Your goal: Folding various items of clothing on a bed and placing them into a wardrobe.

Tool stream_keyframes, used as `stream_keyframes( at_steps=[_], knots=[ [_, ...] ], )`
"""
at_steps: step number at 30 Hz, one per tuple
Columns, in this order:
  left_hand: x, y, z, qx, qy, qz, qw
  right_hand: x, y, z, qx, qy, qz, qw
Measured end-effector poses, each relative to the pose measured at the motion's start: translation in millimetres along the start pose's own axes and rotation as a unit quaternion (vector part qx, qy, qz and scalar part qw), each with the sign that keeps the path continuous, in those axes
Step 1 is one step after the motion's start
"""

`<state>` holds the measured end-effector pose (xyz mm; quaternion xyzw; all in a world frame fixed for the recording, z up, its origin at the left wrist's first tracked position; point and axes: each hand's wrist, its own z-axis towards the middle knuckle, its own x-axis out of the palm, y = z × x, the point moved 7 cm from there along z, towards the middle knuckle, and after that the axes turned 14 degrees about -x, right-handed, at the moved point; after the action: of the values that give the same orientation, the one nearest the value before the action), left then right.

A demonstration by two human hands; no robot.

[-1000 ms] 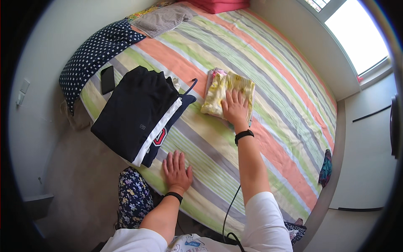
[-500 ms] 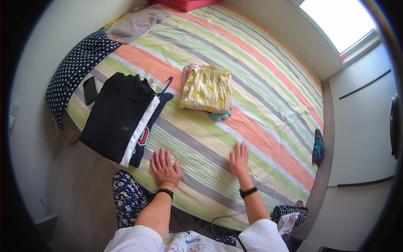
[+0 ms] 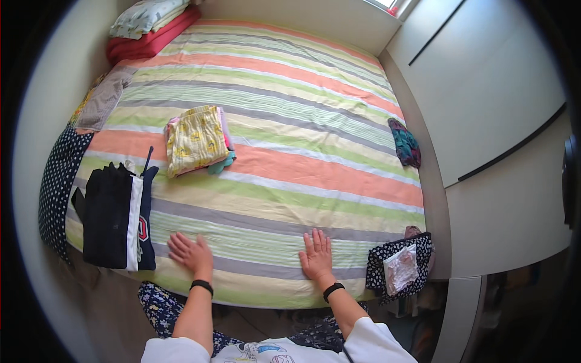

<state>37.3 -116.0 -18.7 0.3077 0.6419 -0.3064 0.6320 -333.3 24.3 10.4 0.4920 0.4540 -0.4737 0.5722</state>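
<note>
My left hand (image 3: pixel 190 252) rests on the striped bed sheet (image 3: pixel 284 187) near the bed's front edge, fingers spread and holding nothing. My right hand (image 3: pixel 316 255) lies the same way farther right, palm down on the stripes, with fingers apart. Closest to the left hand is a stack of folded dark clothes (image 3: pixel 108 218), black on top with white and navy edges showing. Beyond it sits a folded pile topped by a yellow patterned cloth (image 3: pixel 196 140), pink and teal layers peeking out. A dark floral cloth (image 3: pixel 376 265) with a white plastic packet (image 3: pixel 401 269) on it lies right of my right hand.
A dark teal and purple bundle (image 3: pixel 404 143) lies at the bed's right edge, beside white cabinets (image 3: pixel 490 91). Red folded bedding (image 3: pixel 151 39) with a pillow (image 3: pixel 142 18) stands at the far left. A star-patterned navy cloth (image 3: pixel 59 187) drapes over the left edge, near a dark phone (image 3: pixel 78 202).
My view has swung to the right, so the piles appear farther left and the floral cloth shows more fully. Both hands still lie flat on the sheet; the clothes look unmoved.
</note>
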Motion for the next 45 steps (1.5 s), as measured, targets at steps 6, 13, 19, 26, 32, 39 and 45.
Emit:
stream_keyframes(
  at_steps=[6,13,19,26,32,39,45],
  knots=[
    [-3.6,-152.6,-110.5,0.257,0.049,-0.057,0.963,-3.2,-7.0,4.3,-0.046,0.005,0.045,0.998],
    [-25.5,-169.2,-132.9,0.337,0.008,-0.104,0.936,-31.4,-228.0,75.0,-0.048,-0.131,0.003,0.99],
    [-19.6,-186.8,-145.1,0.367,0.01,-0.109,0.924,-25.7,-566.3,32.0,0.367,-0.318,0.106,0.868],
    [-26.1,-184.5,-140.2,0.366,-0.005,-0.087,0.926,7.4,-574.5,56.8,0.458,-0.443,0.486,0.597],
    [-22.9,-192.0,-145.7,0.388,0.003,-0.084,0.918,-2.5,-594.8,74.7,0.352,-0.507,0.537,0.575],
    [-20.9,-191.4,-148.9,0.408,0.004,-0.077,0.91,6.1,-632.8,110.3,0.306,-0.494,0.52,0.626],
    [-18.6,-190.2,-150.6,0.41,0.009,-0.076,0.909,22.8,-675.9,117.3,0.294,-0.515,0.51,0.623]
  ],
)
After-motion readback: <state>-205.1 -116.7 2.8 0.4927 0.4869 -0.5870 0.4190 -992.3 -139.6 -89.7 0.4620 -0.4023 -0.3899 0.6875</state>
